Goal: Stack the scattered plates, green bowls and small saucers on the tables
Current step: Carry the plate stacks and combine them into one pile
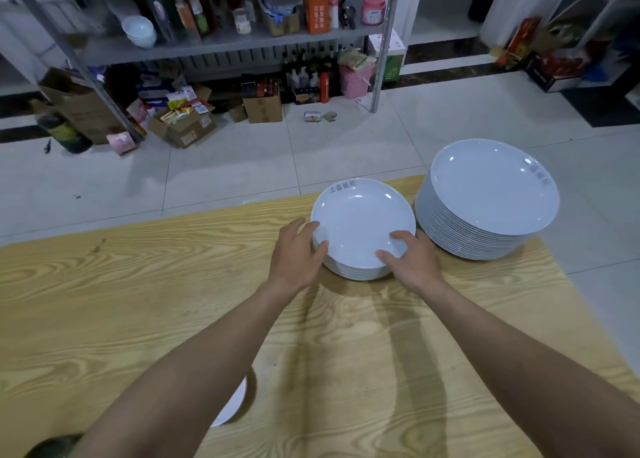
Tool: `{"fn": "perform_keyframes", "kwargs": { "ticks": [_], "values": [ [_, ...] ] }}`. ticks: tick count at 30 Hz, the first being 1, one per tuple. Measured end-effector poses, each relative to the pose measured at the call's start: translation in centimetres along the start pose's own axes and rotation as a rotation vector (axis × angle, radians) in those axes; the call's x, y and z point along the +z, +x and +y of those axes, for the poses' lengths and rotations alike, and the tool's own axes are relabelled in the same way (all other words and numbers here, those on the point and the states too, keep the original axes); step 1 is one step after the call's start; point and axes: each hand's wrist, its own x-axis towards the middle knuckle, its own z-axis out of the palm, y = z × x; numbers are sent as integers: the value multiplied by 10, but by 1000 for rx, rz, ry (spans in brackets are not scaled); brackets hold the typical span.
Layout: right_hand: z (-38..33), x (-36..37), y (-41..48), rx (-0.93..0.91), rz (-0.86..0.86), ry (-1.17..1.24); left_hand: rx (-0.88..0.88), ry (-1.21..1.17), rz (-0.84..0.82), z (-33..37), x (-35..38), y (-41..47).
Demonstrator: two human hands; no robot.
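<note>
Both hands are on the smaller plate stack [360, 215], which sits on the wooden counter [138, 284] at about 1 o'clock from the middle of my feed. The left hand [298, 249] grips the stack's rim at its 8 o'clock, fingers [303, 227] curled round the outer edge and thumb lying over the top plate's lip. The right hand [410, 258] holds the rim at its 5 o'clock, thumb and forefinger bent onto the lip.

The top plate is white, with grey lettering on its rim at 12 o'clock. Just beside this stack, at its 3 o'clock, stands a taller plate stack [485, 194] of wider white plates, at the counter's far right corner. I cannot tell whether the two stacks touch.

Under the left forearm, at 7 o'clock on the counter, part of a single white plate [230, 409] shows. Beyond the counter, at 12 o'clock, a metal shelf [221, 43] holds bottles and white bowls, with cardboard boxes on the tiled floor [242, 166] beneath.
</note>
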Motion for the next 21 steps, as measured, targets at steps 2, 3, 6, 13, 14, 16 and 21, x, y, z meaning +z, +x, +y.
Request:
{"fn": "perform_keyframes", "kwargs": {
  "ticks": [2, 3, 6, 13, 14, 16, 21],
  "values": [
    [-7, -1, -14, 4, 18, -43, 39, 67, 3, 0, -13, -8],
    [-10, -1, -21, 7, 27, -60, 53, 95, -1, 0, -20, -14],
    [-24, 1, -48, 9, 28, -91, 84, 162, -60, -2, -41, -32],
    [-88, 16, -137, -179, -202, -378, 121, 346, -168, -27, -102, -95],
    [-99, 22, -152, -220, -233, -478, 137, 373, -154, -32, -113, -108],
    [-121, 38, -182, -275, -238, -606, 169, 429, -113, -43, -139, -134],
    [-176, 84, -260, -374, -96, -690, 200, 516, -33, -86, -206, -203]
  ]
}}
